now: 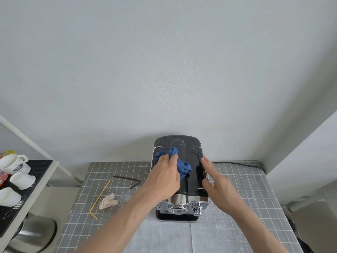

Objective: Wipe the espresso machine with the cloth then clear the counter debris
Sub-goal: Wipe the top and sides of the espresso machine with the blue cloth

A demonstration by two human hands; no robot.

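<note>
A blue cloth [179, 164], soft and bunched, is pressed on the glossy black top of the espresso machine [179, 179] by the left hand [164, 178], fingers curled over it. The right hand [218, 187] is laid flat, fingers straight, against the machine's right edge, holding nothing. The machine looks heavy and rigid, with slick chrome at the front; bracing at the side seems sound. On the gridded tabletop [237, 179], left of the machine, light debris lies: a crumpled paper wad [108, 201], a bent yellow straw [100, 198] and a dark straw [128, 180], easily pinched.
</note>
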